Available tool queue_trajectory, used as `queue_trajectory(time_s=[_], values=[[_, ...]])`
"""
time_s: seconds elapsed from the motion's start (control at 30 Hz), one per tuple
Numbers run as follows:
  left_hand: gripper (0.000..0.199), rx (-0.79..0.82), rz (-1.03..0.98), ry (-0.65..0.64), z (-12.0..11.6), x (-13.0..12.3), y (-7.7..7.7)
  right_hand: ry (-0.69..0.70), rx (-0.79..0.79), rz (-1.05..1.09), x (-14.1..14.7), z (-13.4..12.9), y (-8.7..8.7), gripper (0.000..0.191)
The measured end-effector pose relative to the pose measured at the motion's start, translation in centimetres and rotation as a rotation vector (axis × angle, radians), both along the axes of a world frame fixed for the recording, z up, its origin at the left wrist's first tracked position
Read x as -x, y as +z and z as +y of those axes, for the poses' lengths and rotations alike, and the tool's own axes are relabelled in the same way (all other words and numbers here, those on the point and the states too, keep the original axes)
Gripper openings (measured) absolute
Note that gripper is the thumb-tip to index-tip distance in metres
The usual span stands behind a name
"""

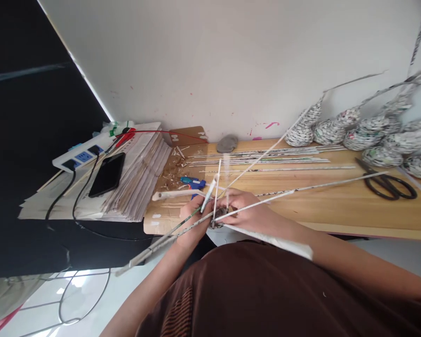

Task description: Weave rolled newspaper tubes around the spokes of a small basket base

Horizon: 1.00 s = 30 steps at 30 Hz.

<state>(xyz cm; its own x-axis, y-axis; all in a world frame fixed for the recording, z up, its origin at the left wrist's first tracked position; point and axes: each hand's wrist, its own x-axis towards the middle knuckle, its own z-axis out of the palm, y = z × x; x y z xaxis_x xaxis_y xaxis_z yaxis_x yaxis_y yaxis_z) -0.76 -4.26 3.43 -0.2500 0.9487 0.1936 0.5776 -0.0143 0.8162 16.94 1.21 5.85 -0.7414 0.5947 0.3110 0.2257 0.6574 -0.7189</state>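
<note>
Close to my body, at the table's front edge, both hands close round a small woven paper piece. Long rolled-paper sticks fan out from it in several directions, some upward, some toward the left and right. My left hand grips it from the left, fingers curled among the sticks. From the right, my right hand has its fingers bent against the same piece. Much of the weave is hidden behind the fingers and sticks. Just beyond my left hand lies a blue glue gun on the cardboard.
Loose paper sticks lie across the wooden table. Black scissors and several woven paper gourd shapes are at right. A newspaper stack at left carries a phone and power strip. A grey stone-like lump sits by the wall.
</note>
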Motion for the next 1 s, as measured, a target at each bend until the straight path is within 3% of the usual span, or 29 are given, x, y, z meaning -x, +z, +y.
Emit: queue_trajectory(time_s=[0.1,0.23,0.33,0.47,0.67,0.8,1.0], values=[[0.019,-0.027,-0.005,-0.017,0.2,-0.2,-0.1,-0.145,-0.009,0.086,0.5,-0.3,-0.6,0.01],[0.018,-0.085,-0.053,0.031,0.5,-0.5,-1.1,-0.337,0.249,0.276,0.8,-0.7,-2.0,0.003],[0.02,-0.062,-0.087,0.059,0.6,-0.8,-2.2,-0.362,0.403,0.325,0.6,-0.8,-2.7,0.02],[0.021,-0.049,-0.194,0.002,0.6,-1.2,-3.2,-0.375,0.549,0.373,0.2,-0.8,-3.4,0.042],[0.017,-0.051,-0.271,-0.026,1.4,-1.6,-3.6,-0.388,0.542,0.358,0.9,-1.0,-5.4,0.009],[0.018,-0.052,-0.281,-0.017,1.8,-1.6,-3.7,-0.48,0.448,0.305,1.1,-0.8,-6.1,0.011],[0.049,0.148,-0.527,-0.421,0.4,0.1,-1.6,-0.525,0.375,0.318,0.5,-0.3,-6.0,0.007]])
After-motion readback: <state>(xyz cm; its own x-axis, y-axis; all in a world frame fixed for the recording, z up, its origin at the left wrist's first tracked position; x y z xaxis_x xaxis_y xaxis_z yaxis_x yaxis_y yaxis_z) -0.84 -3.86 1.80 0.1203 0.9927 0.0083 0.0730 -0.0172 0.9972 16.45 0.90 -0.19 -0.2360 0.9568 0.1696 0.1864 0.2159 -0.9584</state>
